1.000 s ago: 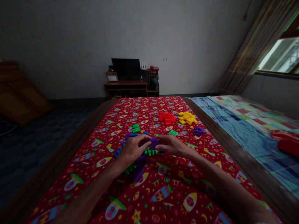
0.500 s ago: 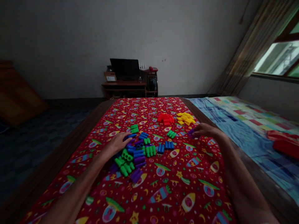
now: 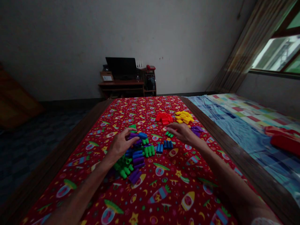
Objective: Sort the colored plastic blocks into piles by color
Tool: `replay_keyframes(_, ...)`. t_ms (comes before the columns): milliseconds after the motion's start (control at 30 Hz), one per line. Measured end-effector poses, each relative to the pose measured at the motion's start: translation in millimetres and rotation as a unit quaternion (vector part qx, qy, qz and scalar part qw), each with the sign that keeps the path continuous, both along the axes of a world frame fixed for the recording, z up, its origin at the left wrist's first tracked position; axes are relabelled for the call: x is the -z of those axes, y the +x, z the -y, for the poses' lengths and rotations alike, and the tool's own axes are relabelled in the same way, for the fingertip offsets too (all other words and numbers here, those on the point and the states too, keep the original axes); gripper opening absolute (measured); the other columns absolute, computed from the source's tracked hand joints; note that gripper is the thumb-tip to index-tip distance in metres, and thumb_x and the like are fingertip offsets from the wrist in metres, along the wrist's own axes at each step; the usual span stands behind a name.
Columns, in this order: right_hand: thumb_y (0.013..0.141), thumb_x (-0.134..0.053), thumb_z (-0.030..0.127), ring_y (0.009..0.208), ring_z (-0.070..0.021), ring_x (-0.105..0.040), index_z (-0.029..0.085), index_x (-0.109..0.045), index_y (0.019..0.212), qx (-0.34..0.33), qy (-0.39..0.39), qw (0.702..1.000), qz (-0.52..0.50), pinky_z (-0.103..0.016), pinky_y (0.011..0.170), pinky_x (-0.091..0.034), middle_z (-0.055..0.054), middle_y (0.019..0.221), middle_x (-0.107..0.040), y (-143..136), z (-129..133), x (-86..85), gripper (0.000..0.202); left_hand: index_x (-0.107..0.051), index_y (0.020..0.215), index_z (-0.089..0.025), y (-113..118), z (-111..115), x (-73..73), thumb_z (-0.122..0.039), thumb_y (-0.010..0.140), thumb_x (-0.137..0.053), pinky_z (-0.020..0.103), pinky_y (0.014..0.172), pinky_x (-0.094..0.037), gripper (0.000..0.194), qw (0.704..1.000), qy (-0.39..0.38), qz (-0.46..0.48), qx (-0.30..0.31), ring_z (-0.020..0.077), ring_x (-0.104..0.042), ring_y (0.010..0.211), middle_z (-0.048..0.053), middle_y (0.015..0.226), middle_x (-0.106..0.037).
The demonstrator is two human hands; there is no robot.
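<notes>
My left hand (image 3: 118, 147) pinches a purple toy block (image 3: 133, 135) of joined tubes at the back of a mixed pile. In that pile lie green blocks (image 3: 125, 168), purple blocks (image 3: 135, 177) and blue blocks (image 3: 138, 154). Over a small green block (image 3: 169, 134) hovers my right hand (image 3: 184, 133), its fingers apart with nothing seen in them. Just right of it rest purple blocks (image 3: 197, 130). Two blue blocks (image 3: 168, 144) sit between the pile and my right hand.
Red blocks (image 3: 164, 118) and yellow blocks (image 3: 184, 117) are heaped farther back on the red patterned cloth (image 3: 159, 200). Beyond the table stands a desk with a monitor (image 3: 121, 67). To the right is a bed with a blue cover (image 3: 217, 115).
My right hand has let go of a purple block at the right and moved left toward the middle. My left hand has lifted slightly, with a purple block between its fingers.
</notes>
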State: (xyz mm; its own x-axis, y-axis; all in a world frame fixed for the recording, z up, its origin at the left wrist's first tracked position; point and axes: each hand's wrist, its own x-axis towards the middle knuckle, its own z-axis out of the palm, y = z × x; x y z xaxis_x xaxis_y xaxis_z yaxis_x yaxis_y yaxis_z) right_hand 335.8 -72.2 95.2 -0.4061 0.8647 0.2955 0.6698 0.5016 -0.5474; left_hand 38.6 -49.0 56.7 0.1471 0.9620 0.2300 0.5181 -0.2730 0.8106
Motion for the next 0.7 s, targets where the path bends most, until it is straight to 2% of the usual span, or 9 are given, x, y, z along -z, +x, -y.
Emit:
replay_keyframes(100, 0.094, -0.048, 0.037, 0.071, -0.0135, -0.058, 0.015, -0.058, 0.125, -0.126, -0.015, 0.99, -0.059, -0.023, 0.065, -0.041, -0.007, 0.096, -0.07, -46, 11, 24.0, 0.039, -0.056, 0.103, -0.02, 27, 21, 2.3, -0.052, 0.071, -0.066, 0.031, 0.059, -0.057, 0.047, 0.994, -0.047, 0.069, 0.072, 0.0204, -0.069, 0.065, 0.003, 0.08, -0.072)
replay_keyframes(133, 0.094, -0.048, 0.036, 0.067, -0.0122, -0.055, 0.015, -0.058, 0.125, -0.142, -0.014, 0.988, -0.057, -0.022, 0.062, -0.04, -0.006, 0.091, -0.069, -54, 13, 30.4, 0.039, -0.055, 0.103, -0.02, 33, 26, 3.1, -0.053, 0.074, -0.064, 0.032, 0.061, -0.058, 0.045, 0.99, -0.06, 0.085, 0.093, 0.0205, -0.07, 0.066, 0.002, 0.078, -0.071)
replay_keyframes(200, 0.093, -0.048, 0.032, 0.058, -0.0101, -0.046, 0.013, -0.063, 0.114, -0.13, -0.004, 0.991, -0.041, -0.022, 0.057, -0.035, -0.002, 0.076, -0.065, -58, 12, 36.3, 0.032, -0.054, 0.104, -0.02, 39, 32, 3.2, -0.054, 0.08, -0.056, 0.035, 0.067, -0.06, 0.041, 0.985, -0.073, 0.098, 0.124, 0.021, -0.071, 0.07, 0.001, 0.077, -0.07)
replay_keyframes(267, 0.09, -0.049, 0.028, 0.054, -0.0092, -0.04, 0.012, -0.066, 0.098, -0.092, 0.009, 0.996, -0.018, -0.022, 0.054, -0.03, 0.0, 0.065, -0.058, -45, 4, 32.3, 0.025, -0.054, 0.107, -0.02, 36, 32, 1.1, -0.052, 0.085, -0.049, 0.037, 0.074, -0.059, 0.039, 0.989, -0.046, 0.063, 0.13, 0.0223, -0.072, 0.079, 0.003, 0.085, -0.072)
replay_keyframes(367, 0.084, -0.051, 0.025, 0.055, -0.0093, -0.039, 0.013, -0.063, 0.077, -0.009, 0.023, 1.0, 0.012, -0.023, 0.054, -0.028, 0.0, 0.062, -0.054, -3, -15, 16.6, 0.018, -0.061, 0.102, -0.02, 16, 18, -2.3, -0.048, 0.086, -0.047, 0.04, 0.09, -0.054, 0.035, 0.99, 0.065, -0.075, 0.095, 0.0252, -0.069, 0.097, 0.008, 0.102, -0.072)
replay_keyframes(433, 0.081, -0.053, 0.03, 0.054, -0.0094, -0.036, 0.014, -0.06, 0.068, 0.082, 0.02, 0.996, 0.006, -0.023, 0.052, -0.026, 0.0, 0.058, -0.05, 30, -28, 8.9, 0.022, -0.065, 0.093, -0.021, -1, 4, -2.2, -0.046, 0.085, -0.046, 0.04, 0.095, -0.05, 0.033, 0.978, 0.116, -0.156, 0.071, 0.0256, -0.067, 0.101, 0.009, 0.103, -0.072)
replay_keyframes(500, 0.08, -0.053, 0.041, 0.052, -0.0094, -0.035, 0.015, -0.057, 0.063, 0.138, -0.018, 0.99, -0.028, -0.024, 0.05, -0.025, 0.001, 0.054, -0.046, 60, -36, 7.7, 0.031, -0.067, 0.088, -0.021, -16, -9, -0.5, -0.044, 0.084, -0.044, 0.037, 0.093, -0.051, 0.033, 0.971, 0.127, -0.196, 0.053, 0.0248, -0.068, 0.098, 0.009, 0.099, -0.073)
replay_keyframes(600, 0.075, -0.053, 0.057, 0.052, -0.0094, -0.035, 0.016, -0.054, 0.061, 0.129, -0.079, 0.985, -0.079, -0.024, 0.05, -0.025, 0.003, 0.054, -0.043, 82, -38, 14.4, 0.043, -0.069, 0.086, -0.022, -25, -18, 1.4, -0.042, 0.084, -0.044, 0.036, 0.09, -0.053, 0.033, 0.97, 0.121, -0.208, 0.037, 0.0247, -0.068, 0.095, 0.008, 0.097, -0.074)
replay_keyframes(700, 0.074, -0.055, 0.06, 0.052, -0.0086, -0.034, 0.017, -0.053, 0.062, 0.084, -0.106, 0.986, -0.095, -0.024, 0.05, -0.025, 0.004, 0.056, -0.042, 67, -28, 23.0, 0.045, -0.068, 0.095, -0.021, -11, -9, 0.0, -0.043, 0.086, -0.045, 0.036, 0.088, -0.053, 0.034, 0.98, 0.11, -0.156, 0.059, 0.0242, -0.069, 0.094, 0.009, 0.101, -0.074)
